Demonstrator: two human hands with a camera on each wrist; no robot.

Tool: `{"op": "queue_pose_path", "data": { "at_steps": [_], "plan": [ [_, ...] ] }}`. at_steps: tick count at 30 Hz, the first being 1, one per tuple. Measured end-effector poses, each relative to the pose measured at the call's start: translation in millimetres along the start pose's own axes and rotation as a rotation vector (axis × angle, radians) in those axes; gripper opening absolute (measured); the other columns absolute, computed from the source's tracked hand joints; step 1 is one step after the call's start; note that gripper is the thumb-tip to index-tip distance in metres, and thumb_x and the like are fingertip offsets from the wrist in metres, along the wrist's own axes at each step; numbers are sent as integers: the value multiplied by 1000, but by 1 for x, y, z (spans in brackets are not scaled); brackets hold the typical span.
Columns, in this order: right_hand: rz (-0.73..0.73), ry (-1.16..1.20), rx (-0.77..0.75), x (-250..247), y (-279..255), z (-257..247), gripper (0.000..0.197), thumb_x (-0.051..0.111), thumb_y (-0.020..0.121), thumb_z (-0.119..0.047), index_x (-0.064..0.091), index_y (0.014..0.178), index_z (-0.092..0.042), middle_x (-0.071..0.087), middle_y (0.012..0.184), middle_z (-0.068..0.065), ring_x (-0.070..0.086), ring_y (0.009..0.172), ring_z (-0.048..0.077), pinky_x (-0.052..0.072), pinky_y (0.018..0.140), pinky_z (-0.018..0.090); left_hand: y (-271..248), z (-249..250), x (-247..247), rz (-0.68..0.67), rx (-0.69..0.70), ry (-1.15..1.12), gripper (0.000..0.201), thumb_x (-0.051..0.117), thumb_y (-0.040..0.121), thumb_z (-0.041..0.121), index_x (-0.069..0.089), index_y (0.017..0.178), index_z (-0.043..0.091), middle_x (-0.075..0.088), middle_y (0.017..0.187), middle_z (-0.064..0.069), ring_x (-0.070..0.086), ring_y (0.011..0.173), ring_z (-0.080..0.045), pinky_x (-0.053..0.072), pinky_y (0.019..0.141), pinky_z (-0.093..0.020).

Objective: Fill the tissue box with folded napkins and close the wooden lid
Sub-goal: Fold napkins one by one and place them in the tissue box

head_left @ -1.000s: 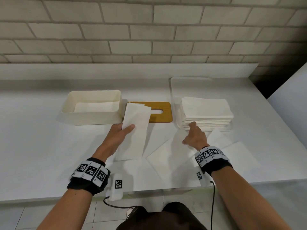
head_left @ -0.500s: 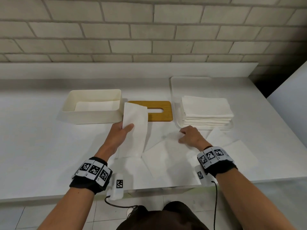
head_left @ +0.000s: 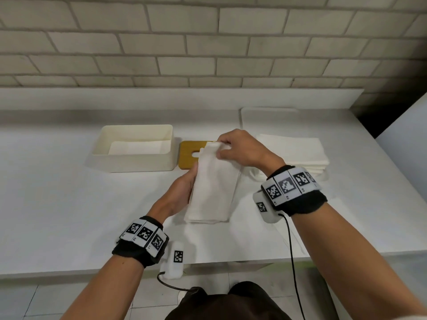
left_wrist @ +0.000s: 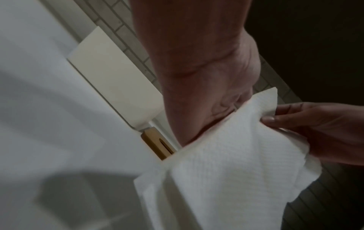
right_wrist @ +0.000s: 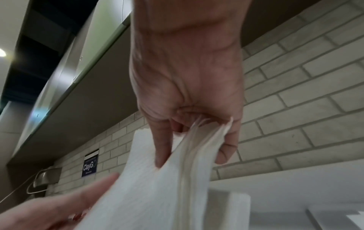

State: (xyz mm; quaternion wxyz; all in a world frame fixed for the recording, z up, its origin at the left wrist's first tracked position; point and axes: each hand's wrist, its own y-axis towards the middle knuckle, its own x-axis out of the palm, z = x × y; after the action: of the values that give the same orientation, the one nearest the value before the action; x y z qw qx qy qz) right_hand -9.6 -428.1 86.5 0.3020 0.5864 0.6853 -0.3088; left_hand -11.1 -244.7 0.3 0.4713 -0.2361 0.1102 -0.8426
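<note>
A bundle of folded white napkins (head_left: 212,190) hangs tilted above the table's middle. My left hand (head_left: 191,185) grips its left edge, with the fingers hidden behind the paper. My right hand (head_left: 219,148) pinches its far end between thumb and fingers; in the right wrist view several layers of the napkins (right_wrist: 157,186) fan out from that pinch. The cream tissue box (head_left: 134,165) stands open at the left with a napkin lying flat inside. The wooden lid (head_left: 186,158) with its slot lies on the table right of the box, partly hidden by the bundle. The left wrist view shows the napkins (left_wrist: 226,179) and lid (left_wrist: 155,141).
A stack of folded napkins (head_left: 293,151) sits on a pale tray (head_left: 268,109) at the right. Flat napkin sheets (head_left: 254,236) lie on the white table under my right forearm. A brick wall and a low ledge run behind. The table's front edge is near my wrists.
My right hand left the table by the stack, rose and took hold of the far end of the napkins. Both hands now hold a thicker bundle, lifted off the table.
</note>
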Motion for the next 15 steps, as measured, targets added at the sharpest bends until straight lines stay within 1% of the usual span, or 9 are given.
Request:
{"op": "queue_pose_path", "data": {
  "at_steps": [2,3,5,8,9,11,12,14,15],
  "plan": [
    [23,-11,5,2,6,0,2,67,82,-12,69,83,-12,60,77,-1,54,74,16,37,56,19,-1,-3,-2,-22,-4,-45,45,39,97,51,63,118,19,70,119,-7,65,112,-24,50,97,-39],
    [33,8,14,4,8,1,7,68,82,-13,70,88,-10,62,81,0,55,78,17,38,58,20,-3,-5,-3,-27,-1,-21,40,52,93,46,64,116,15,71,116,-9,65,111,-28,52,95,-41],
    [127,76,60,10,9,4,24,72,82,-22,68,104,-10,62,95,-1,57,88,15,44,70,23,-1,-9,-5,24,23,42,35,68,84,27,65,113,9,73,109,-11,66,106,-33,55,87,-41],
    [455,359,236,26,-1,17,56,67,84,-49,55,126,-15,55,120,-2,55,105,14,47,90,29,2,-10,-10,122,75,-52,29,67,86,12,65,115,7,72,111,-13,68,101,-31,55,85,-39],
    [474,477,313,32,-6,20,64,60,83,-61,53,128,-17,56,123,-3,57,109,14,48,92,31,2,-9,-13,134,91,-102,31,66,87,11,63,117,5,72,112,-13,68,100,-30,55,85,-39],
    [277,715,388,44,-15,29,75,47,76,-80,56,124,-22,62,123,-4,60,115,18,51,92,36,2,-6,-18,141,124,-157,38,66,86,11,60,122,3,71,114,-13,68,100,-28,55,84,-40],
    [139,833,368,50,-20,31,69,45,77,-79,59,118,-26,65,121,-4,61,115,19,52,93,39,3,-5,-20,138,137,-166,42,67,85,11,58,125,3,70,116,-13,68,102,-29,55,86,-41],
    [-37,1004,290,63,-31,26,42,49,88,-58,59,113,-25,68,119,-4,62,115,19,50,99,43,4,-4,-20,113,157,-149,42,67,86,11,58,126,5,69,118,-14,67,105,-31,54,89,-44],
    [-63,1023,249,70,-33,27,35,56,91,-45,59,118,-24,68,121,-2,63,116,18,48,102,44,4,-3,-18,104,172,-118,37,65,88,9,59,124,7,70,117,-13,67,105,-30,54,90,-43]
  ]
}}
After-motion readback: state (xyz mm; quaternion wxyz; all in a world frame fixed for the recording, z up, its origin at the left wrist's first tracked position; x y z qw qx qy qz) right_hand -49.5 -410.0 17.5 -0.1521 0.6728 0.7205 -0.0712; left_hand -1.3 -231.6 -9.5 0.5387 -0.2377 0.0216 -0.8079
